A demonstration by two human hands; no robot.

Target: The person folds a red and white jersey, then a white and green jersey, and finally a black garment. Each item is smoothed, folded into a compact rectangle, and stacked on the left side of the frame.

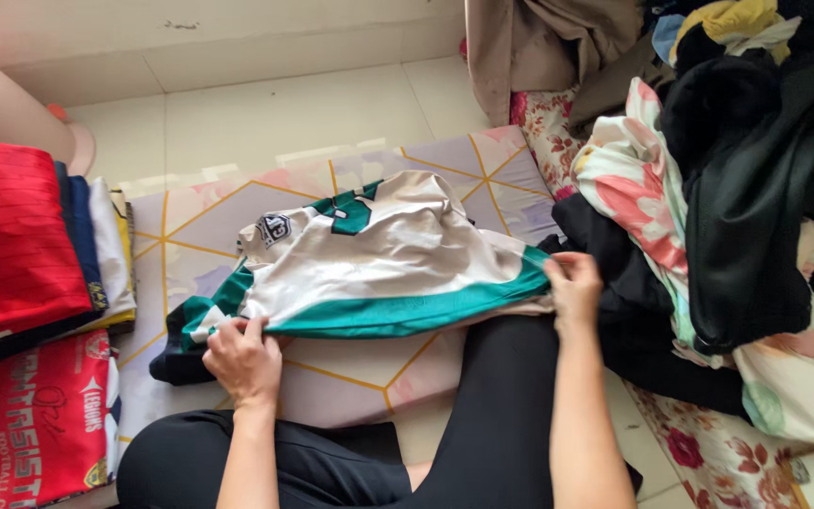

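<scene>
glossy cloth jersey [379, 259], smooth tiled floor [275, 108]

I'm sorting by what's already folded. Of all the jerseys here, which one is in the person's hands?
The white jersey with green trim, spread on the patterned mat. Left hand and right hand grip its hem; the red jerseys lie stacked at the left, untouched.

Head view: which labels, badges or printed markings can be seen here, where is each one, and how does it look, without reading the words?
Round crest: on the white and green jersey that the left hand and right hand hold; dark with white edge.
White lettering: on the folded red shirt at lower left; large, running sideways.
Small shield emblem: same red shirt, lower corner; yellow and dark.
</scene>
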